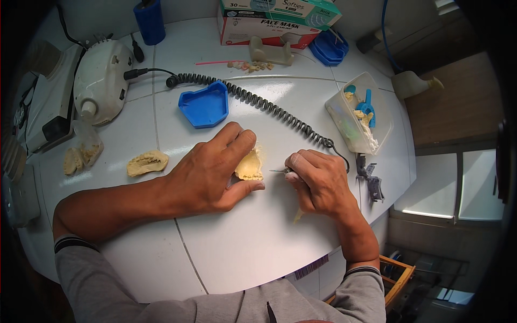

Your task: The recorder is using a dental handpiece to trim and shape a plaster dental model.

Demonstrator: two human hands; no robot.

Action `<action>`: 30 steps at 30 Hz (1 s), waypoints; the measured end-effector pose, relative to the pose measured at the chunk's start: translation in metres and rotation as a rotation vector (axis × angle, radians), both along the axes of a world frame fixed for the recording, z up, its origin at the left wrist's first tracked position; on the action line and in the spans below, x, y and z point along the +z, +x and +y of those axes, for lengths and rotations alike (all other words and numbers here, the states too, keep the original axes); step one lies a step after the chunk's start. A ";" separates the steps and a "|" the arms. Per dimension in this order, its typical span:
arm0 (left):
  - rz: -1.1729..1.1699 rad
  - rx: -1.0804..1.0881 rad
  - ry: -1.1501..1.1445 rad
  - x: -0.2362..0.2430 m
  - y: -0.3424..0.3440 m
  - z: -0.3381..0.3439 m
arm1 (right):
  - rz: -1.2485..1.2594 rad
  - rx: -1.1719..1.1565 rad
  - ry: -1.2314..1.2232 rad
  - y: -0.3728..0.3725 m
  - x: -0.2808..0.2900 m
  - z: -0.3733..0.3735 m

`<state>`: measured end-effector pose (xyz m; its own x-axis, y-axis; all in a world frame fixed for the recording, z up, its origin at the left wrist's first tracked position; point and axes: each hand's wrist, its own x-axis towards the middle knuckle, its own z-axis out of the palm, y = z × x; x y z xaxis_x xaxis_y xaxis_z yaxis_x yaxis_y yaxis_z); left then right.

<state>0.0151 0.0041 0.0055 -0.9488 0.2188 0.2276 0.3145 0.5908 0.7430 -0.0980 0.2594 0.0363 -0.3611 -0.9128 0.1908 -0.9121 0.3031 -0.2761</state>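
Note:
My left hand (pixel 215 172) grips a pale yellow dental cast (pixel 249 166) near the middle of the white tiled table (pixel 237 247), thumb below it and fingers curled over its top. My right hand (pixel 323 185) is closed on a rotary handpiece (pixel 283 170), whose thin tip points left toward the cast, a short gap away. Its body is mostly hidden by my fingers. A coiled black cord (pixel 264 105) runs from near my right hand toward the back left. Another cast (pixel 147 163) lies left of my left hand. An empty blue tray (pixel 203 105) sits beyond my hands.
A white control unit (pixel 99 81) and small casts (pixel 75 160) stand left. Mask boxes (pixel 269 29), a blue cup (pixel 149 24), small pieces (pixel 250 66) and another blue tray (pixel 328 49) are behind. A plastic container (pixel 358 113) and dark grey parts (pixel 373 188) lie right.

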 end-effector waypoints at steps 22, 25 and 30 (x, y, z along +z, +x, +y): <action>0.005 -0.033 0.078 -0.001 -0.001 0.000 | 0.118 0.009 0.095 0.007 -0.002 0.001; 0.008 -0.037 0.073 -0.001 -0.001 -0.001 | 0.123 0.007 0.101 0.007 -0.002 0.001; 0.009 -0.040 0.073 0.000 -0.001 -0.001 | 0.115 0.009 0.095 0.007 -0.002 0.001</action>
<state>0.0145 0.0030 0.0057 -0.9377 0.2388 0.2525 0.3432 0.5221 0.7808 -0.0913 0.2606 0.0345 -0.3335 -0.9318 0.1432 -0.9389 0.3146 -0.1399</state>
